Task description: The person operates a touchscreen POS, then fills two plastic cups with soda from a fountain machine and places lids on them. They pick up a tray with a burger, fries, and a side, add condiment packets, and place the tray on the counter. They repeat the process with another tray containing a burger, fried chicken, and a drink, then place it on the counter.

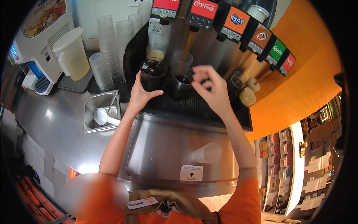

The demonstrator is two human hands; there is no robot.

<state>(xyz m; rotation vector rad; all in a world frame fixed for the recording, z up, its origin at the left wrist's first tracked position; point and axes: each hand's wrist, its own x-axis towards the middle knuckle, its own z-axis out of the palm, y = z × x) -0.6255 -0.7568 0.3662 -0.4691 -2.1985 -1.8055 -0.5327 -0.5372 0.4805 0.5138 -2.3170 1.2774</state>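
Two hands of mine reach over a drink dispenser's black drip tray point(186, 108). My left hand point(141, 93) is closed around a full cup point(153, 80) of dark drink with ice, at the tray's left end. My right hand point(214, 87), blurred, is half curled, thumb and fingers parted, next to the rim of a second cup point(181, 89); I cannot tell whether it touches. A brown stream point(191, 39) falls toward that cup from one of the dispenser heads point(201, 15), a row with red, orange, brown and green panels. Behind the full cup stands a cup with pale contents point(155, 52); two pale cups point(248, 96) sit at the tray's right end. Nearer me, a clear cup point(207, 153) lies on its side on a shiny steel cover point(156, 149). Left of it, a steel counter point(48, 115) curves away, bearing a metal pan point(88, 119) with a white scoop point(102, 116), stacked cups point(106, 37), a cloudy pitcher point(76, 56) and a white machine point(46, 41). Pale tiles point(41, 149) cover the floor at left. On the right rises an orange wall point(298, 71), with lit, stocked shelves point(276, 164) below.
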